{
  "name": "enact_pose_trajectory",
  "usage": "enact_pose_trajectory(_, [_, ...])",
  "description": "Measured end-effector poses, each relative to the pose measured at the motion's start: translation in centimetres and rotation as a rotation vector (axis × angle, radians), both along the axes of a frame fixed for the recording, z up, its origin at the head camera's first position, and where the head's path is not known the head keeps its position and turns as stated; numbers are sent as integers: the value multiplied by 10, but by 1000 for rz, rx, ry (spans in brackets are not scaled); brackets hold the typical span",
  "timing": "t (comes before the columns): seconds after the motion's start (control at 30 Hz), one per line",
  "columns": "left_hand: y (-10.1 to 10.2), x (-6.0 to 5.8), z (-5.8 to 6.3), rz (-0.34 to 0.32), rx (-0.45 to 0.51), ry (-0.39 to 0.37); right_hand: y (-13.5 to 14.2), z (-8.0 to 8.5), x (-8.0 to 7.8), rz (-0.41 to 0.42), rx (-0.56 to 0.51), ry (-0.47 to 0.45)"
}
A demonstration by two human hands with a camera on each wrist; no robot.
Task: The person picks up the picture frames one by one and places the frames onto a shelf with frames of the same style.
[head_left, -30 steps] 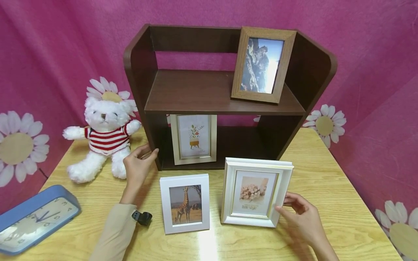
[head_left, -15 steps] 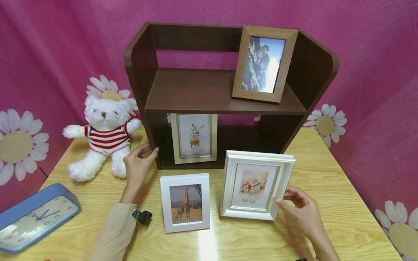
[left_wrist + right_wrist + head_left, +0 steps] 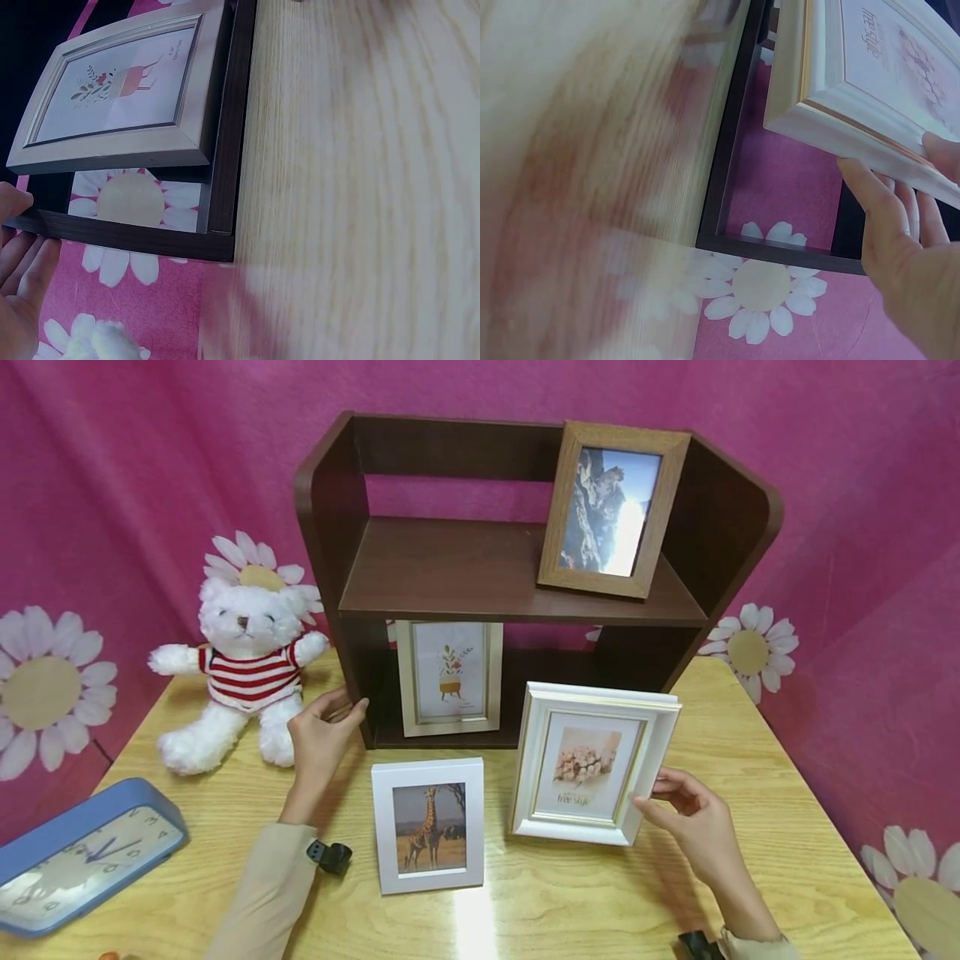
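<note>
My right hand (image 3: 697,827) pinches the right edge of a white picture frame (image 3: 522,760) with a gold inner line and a flower print. In the right wrist view the thumb lies on the front of this white frame (image 3: 825,112), fingers behind. It is held up off the table, in front of the shelf's lower right part. My left hand (image 3: 321,739) grips the left side panel of the dark brown shelf (image 3: 450,564); in the left wrist view the thumb is on one side of the panel (image 3: 135,234), fingers on the other.
A cream plant-print frame (image 3: 491,677) stands on the lower level, a wooden frame (image 3: 553,518) on the upper right. A white giraffe frame (image 3: 384,835) stands on the table (image 3: 570,910). Leftward are a teddy bear (image 3: 251,681) and a blue clock (image 3: 97,860).
My right hand has raised the white flower-print frame and moved it toward the shelf. My left hand keeps its grip on the side panel.
</note>
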State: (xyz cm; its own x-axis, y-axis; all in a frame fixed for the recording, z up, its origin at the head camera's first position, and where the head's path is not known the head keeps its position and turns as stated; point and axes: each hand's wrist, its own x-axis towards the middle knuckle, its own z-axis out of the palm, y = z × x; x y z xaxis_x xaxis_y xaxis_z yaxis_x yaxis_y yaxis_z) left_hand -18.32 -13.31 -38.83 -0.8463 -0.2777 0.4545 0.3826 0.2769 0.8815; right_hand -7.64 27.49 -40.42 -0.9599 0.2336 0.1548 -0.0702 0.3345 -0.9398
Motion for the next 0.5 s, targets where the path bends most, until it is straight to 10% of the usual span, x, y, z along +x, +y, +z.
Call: enact_pose_trajectory(0.5, [0, -1, -1, 22, -31, 10, 4, 4, -26, -3, -27, -33])
